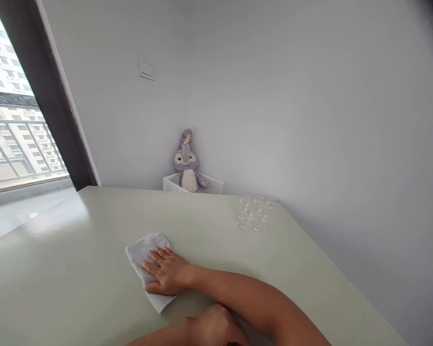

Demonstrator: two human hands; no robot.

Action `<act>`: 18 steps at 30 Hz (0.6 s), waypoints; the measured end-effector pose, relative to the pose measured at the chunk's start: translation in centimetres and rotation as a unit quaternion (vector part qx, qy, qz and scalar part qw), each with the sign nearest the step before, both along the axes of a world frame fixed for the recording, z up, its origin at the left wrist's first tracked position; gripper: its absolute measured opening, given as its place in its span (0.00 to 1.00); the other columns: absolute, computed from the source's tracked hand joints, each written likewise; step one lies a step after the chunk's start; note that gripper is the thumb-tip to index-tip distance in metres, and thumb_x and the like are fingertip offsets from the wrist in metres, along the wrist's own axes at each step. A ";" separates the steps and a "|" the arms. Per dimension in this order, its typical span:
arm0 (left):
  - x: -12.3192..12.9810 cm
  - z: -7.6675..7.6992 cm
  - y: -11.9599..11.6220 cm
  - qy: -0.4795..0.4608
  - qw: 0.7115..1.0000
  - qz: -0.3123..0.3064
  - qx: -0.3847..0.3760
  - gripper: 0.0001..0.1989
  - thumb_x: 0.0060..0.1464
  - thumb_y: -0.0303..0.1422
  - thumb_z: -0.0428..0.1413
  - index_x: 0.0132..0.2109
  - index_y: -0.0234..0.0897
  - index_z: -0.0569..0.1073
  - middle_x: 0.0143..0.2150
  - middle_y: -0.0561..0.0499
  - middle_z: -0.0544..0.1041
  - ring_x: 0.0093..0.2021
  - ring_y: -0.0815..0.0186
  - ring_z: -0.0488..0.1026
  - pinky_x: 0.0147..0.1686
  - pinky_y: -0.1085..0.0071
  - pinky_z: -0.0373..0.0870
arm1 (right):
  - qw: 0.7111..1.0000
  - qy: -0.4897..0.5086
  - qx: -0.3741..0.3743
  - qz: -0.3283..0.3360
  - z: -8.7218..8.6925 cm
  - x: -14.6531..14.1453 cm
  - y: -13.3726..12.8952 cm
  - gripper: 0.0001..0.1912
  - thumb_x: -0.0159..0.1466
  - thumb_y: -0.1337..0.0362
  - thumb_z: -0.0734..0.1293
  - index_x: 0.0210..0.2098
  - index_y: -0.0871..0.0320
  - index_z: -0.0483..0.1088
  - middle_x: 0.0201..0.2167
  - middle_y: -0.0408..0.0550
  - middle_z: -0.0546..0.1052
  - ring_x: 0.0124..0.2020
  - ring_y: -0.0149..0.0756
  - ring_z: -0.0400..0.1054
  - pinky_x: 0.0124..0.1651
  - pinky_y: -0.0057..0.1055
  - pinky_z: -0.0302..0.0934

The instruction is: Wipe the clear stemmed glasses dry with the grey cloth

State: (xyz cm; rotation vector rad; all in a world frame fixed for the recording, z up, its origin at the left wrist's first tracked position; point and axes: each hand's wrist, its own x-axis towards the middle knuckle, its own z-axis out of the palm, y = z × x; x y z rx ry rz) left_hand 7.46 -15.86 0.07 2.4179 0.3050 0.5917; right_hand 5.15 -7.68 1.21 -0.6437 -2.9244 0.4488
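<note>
My right hand (168,271) lies flat with its fingers spread, pressing on a light grey cloth (142,250). The folded cloth rests on the pale green tabletop (94,283), and its left part sticks out past my fingertips. Closer to me, my left hand (216,327) is curled closed beside my right forearm. It is slightly blurred and the bottom edge of the view cuts it off, so whatever is inside those fingers, if anything, is hidden.
Several small clear glasses or cups (254,209) stand together near the far right corner of the table. Behind the far edge, a grey plush toy (188,178) sits in a white perforated basket (212,185). Walls border the back and right; a window (21,139) is at left.
</note>
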 end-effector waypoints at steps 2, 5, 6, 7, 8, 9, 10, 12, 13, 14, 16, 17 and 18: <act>0.1 -0.2 0.0 0.012 1.000 -0.021 -0.003 0.11 0.51 0.36 0.49 0.37 0.44 0.75 0.23 0.53 0.75 0.22 0.68 0.71 0.22 0.74 0.65 | 1.000 0.000 -0.001 -0.021 0.3 3.5 -0.8 0.34 0.60 0.45 0.50 0.60 0.58 0.45 0.63 0.51 0.41 0.62 0.42 0.31 0.61 0.42 0.30; 0.0 -0.1 -0.5 0.034 0.999 -0.026 -0.002 0.13 0.52 0.36 0.48 0.40 0.39 0.74 0.24 0.51 0.76 0.23 0.69 0.71 0.23 0.76 0.63 | 0.997 0.004 0.003 -0.074 0.3 9.1 -1.9 0.33 0.61 0.48 0.52 0.60 0.58 0.45 0.63 0.50 0.40 0.62 0.42 0.31 0.61 0.41 0.30; -0.1 0.0 -0.6 0.038 0.999 -0.029 -0.001 0.13 0.52 0.36 0.48 0.41 0.39 0.74 0.24 0.50 0.76 0.23 0.69 0.71 0.23 0.77 0.63 | 0.995 0.003 0.004 -0.100 0.3 11.0 -2.3 0.32 0.61 0.49 0.53 0.60 0.58 0.45 0.63 0.50 0.41 0.62 0.41 0.32 0.62 0.40 0.30; -0.1 0.0 -0.6 0.041 0.999 -0.032 -0.002 0.13 0.52 0.36 0.48 0.41 0.38 0.74 0.25 0.50 0.76 0.24 0.69 0.72 0.24 0.77 0.64 | 0.992 0.000 0.005 -0.127 0.2 12.8 -2.7 0.32 0.61 0.49 0.53 0.60 0.57 0.46 0.63 0.49 0.42 0.62 0.41 0.33 0.62 0.40 0.31; -0.1 0.0 -0.6 0.043 0.998 -0.034 -0.007 0.13 0.52 0.36 0.49 0.41 0.38 0.74 0.25 0.50 0.76 0.25 0.69 0.72 0.25 0.78 0.64 | 0.988 -0.005 0.004 -0.151 0.2 14.5 -3.1 0.31 0.61 0.50 0.53 0.60 0.57 0.46 0.63 0.49 0.42 0.62 0.41 0.33 0.62 0.40 0.31; 0.0 0.0 -0.5 0.046 0.998 -0.033 -0.014 0.13 0.51 0.36 0.49 0.41 0.38 0.73 0.26 0.50 0.77 0.25 0.69 0.72 0.26 0.78 0.65 | 0.984 -0.011 0.004 -0.177 0.2 16.2 -3.6 0.31 0.62 0.50 0.53 0.60 0.56 0.46 0.63 0.48 0.42 0.62 0.40 0.33 0.62 0.40 0.32; 0.0 0.1 -0.5 0.049 0.998 -0.030 -0.023 0.13 0.51 0.36 0.49 0.41 0.38 0.73 0.26 0.50 0.77 0.25 0.69 0.72 0.27 0.78 0.65 | 0.980 -0.017 0.006 -0.201 0.2 17.9 -4.2 0.30 0.62 0.50 0.52 0.60 0.55 0.45 0.63 0.47 0.42 0.62 0.40 0.33 0.62 0.41 0.32; 0.0 0.2 -0.4 0.059 0.997 -0.025 -0.041 0.13 0.51 0.36 0.50 0.42 0.39 0.73 0.28 0.50 0.77 0.26 0.69 0.73 0.27 0.78 0.65 | 0.970 -0.028 0.012 -0.243 0.1 21.0 -5.2 0.29 0.63 0.51 0.51 0.60 0.54 0.44 0.63 0.46 0.41 0.62 0.39 0.34 0.62 0.41 0.33; 0.0 0.3 -0.4 0.063 0.997 -0.023 -0.047 0.13 0.51 0.36 0.50 0.43 0.39 0.73 0.28 0.50 0.77 0.26 0.69 0.73 0.27 0.78 0.65 | 0.965 -0.033 0.015 -0.261 -0.1 22.6 -5.7 0.29 0.63 0.51 0.50 0.61 0.53 0.43 0.63 0.45 0.41 0.62 0.39 0.34 0.62 0.41 0.33; 0.0 0.4 -0.4 0.067 0.996 -0.023 -0.050 0.13 0.51 0.35 0.50 0.43 0.39 0.73 0.28 0.50 0.77 0.26 0.69 0.73 0.27 0.78 0.65 | 0.959 -0.037 0.020 -0.280 -0.3 24.2 -6.1 0.29 0.63 0.51 0.50 0.60 0.53 0.43 0.63 0.44 0.42 0.62 0.38 0.35 0.62 0.41 0.34; 0.0 0.7 -0.5 0.070 0.996 -0.020 -0.051 0.13 0.51 0.35 0.50 0.43 0.39 0.73 0.28 0.50 0.77 0.26 0.69 0.73 0.28 0.78 0.66 | 0.943 -0.047 0.033 -0.329 -1.0 27.8 -6.5 0.28 0.63 0.51 0.50 0.60 0.52 0.44 0.62 0.43 0.44 0.62 0.37 0.36 0.62 0.40 0.35; 0.0 0.7 -0.5 0.071 0.996 -0.018 -0.050 0.13 0.50 0.35 0.51 0.43 0.39 0.73 0.28 0.51 0.77 0.26 0.69 0.73 0.28 0.78 0.66 | 0.929 -0.053 0.043 -0.365 -1.4 29.8 -6.5 0.28 0.63 0.51 0.49 0.60 0.52 0.46 0.62 0.43 0.45 0.62 0.37 0.37 0.62 0.39 0.36; 0.0 0.8 -0.5 0.072 0.996 -0.015 -0.048 0.13 0.50 0.35 0.51 0.43 0.40 0.73 0.28 0.51 0.77 0.27 0.69 0.73 0.28 0.77 0.66 | 0.912 -0.058 0.053 -0.403 -1.9 32.0 -6.5 0.28 0.62 0.50 0.50 0.59 0.52 0.49 0.62 0.44 0.46 0.62 0.37 0.39 0.61 0.39 0.37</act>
